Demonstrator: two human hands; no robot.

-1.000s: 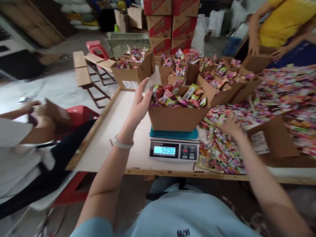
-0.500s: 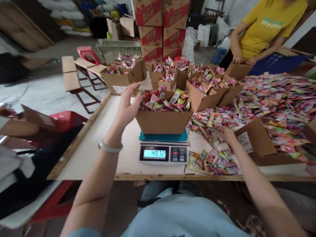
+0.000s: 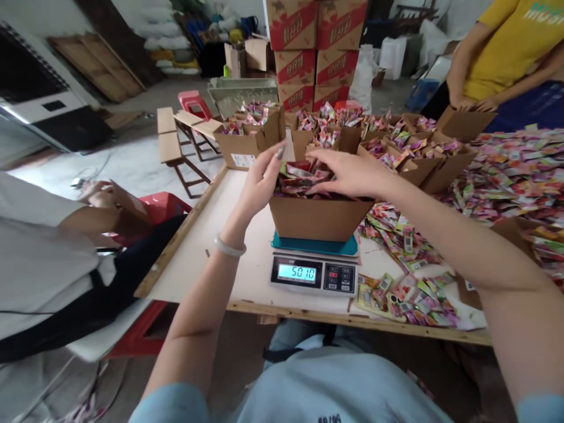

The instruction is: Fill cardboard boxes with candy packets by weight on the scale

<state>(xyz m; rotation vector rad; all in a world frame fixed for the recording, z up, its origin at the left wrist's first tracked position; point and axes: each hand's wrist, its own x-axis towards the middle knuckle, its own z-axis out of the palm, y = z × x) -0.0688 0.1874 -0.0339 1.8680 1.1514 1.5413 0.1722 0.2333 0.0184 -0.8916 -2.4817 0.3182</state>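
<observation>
A brown cardboard box (image 3: 315,218) full of small colourful sachets (image 3: 299,176) stands on a digital scale (image 3: 314,274) whose display reads 5010. My left hand (image 3: 261,183) rests against the box's left rim, fingers stretched upward and apart. My right hand (image 3: 348,172) lies palm down over the sachets in the box, fingers spread flat; I cannot see anything held under it. Loose sachets (image 3: 409,291) lie on the table just right of the scale.
A large heap of sachets (image 3: 511,170) covers the table's right side. Several filled boxes (image 3: 251,132) stand behind. A person in yellow (image 3: 506,53) handles a box at the far right. A person in white (image 3: 48,235) holds cardboard at left, near a red stool (image 3: 158,205).
My right hand has come from the loose sachets on the right to the top of the box. The scale reading went from 4972 to 5010. My left hand stayed at the rim.
</observation>
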